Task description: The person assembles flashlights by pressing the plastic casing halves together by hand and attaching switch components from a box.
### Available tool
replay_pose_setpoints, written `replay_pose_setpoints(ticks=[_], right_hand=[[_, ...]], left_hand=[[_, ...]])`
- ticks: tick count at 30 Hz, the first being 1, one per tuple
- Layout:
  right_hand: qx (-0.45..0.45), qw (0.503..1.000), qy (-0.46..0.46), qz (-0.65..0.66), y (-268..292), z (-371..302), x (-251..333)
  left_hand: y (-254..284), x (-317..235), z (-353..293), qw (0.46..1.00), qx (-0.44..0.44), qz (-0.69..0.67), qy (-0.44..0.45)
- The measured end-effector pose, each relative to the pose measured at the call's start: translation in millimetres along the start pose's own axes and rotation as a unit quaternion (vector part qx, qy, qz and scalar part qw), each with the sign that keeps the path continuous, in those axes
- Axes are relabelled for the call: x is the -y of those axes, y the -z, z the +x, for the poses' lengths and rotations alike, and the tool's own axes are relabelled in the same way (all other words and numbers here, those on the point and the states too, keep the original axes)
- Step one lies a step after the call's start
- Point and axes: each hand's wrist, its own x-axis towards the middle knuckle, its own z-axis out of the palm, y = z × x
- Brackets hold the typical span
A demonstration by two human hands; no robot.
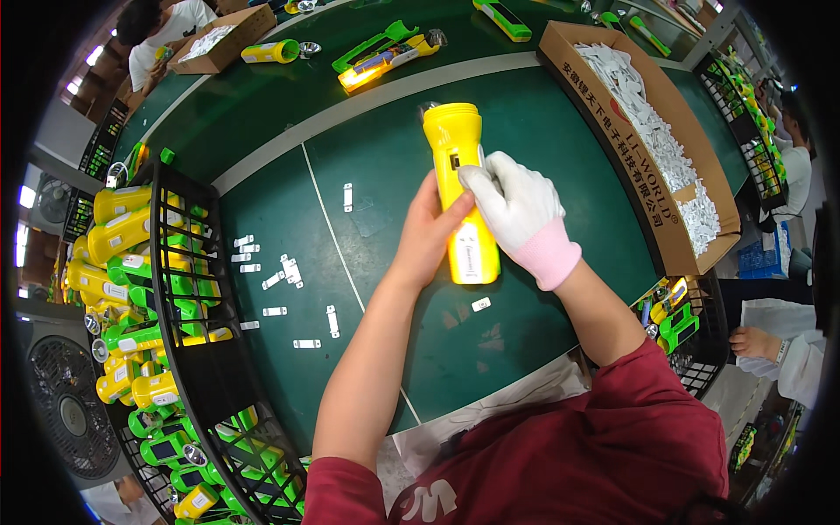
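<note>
A yellow flashlight housing point(448, 179) stands nearly lengthwise in front of me, with its wide threaded end away from me. A dark rectangular slot shows on its upper side, and a white label near its lower end. My bare left hand point(424, 229) is closed around the barrel from the left, thumb on top. My right hand point(522, 210), in a white glove with a pink cuff, has its fingers bent, with the thumb at the slot's lower edge. Anything between those fingers is hidden. Just below the housing lies a small white piece point(480, 304).
Several white strips point(332, 321) lie on the green table point(376, 262), left of my arm. A black crate point(179, 262) of yellow and green flashlights borders the left. A cardboard box point(604, 131) of white parts borders the right. Opened housings point(385, 61) lie beyond the rail.
</note>
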Motion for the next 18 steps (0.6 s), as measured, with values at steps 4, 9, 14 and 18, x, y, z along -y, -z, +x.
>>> replay_pose_setpoints(ticks=[4, 9, 14, 18], right_hand=[[0.021, 0.999, 0.033, -0.038, 2, -6, -1], [-0.004, 0.985, 0.133, -0.111, -5, -4, -14], [-0.044, 0.957, 0.248, -0.144, -11, -5, -23], [0.026, 0.992, 0.091, -0.087, -11, -10, -14]], left_hand=[[1, 5, -2, 0.995, 0.066, 0.075, -0.028], [1, 4, -1, 0.990, 0.062, 0.126, -0.004], [4, 2, 1, 0.997, 0.053, 0.061, 0.009], [3, 0, 0, 1.000, 0.016, 0.027, -0.003]])
